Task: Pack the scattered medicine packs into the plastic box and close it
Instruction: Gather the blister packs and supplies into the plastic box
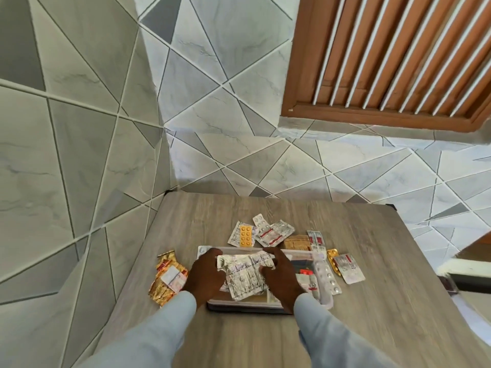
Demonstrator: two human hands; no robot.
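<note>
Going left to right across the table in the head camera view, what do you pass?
Gold foil packs → left hand → crumpled silver pack → right hand → white pill strip → silver pack with red label.

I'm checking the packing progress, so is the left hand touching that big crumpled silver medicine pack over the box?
Touching. The head view shows the left hand gripping the left edge of the crumpled silver pack, fingers overlapping the foil.

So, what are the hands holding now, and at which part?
Both hands, left hand and right hand, hold the crumpled silver foil pack over the plastic box, fingers gripping its upper left and upper right edges.
</note>
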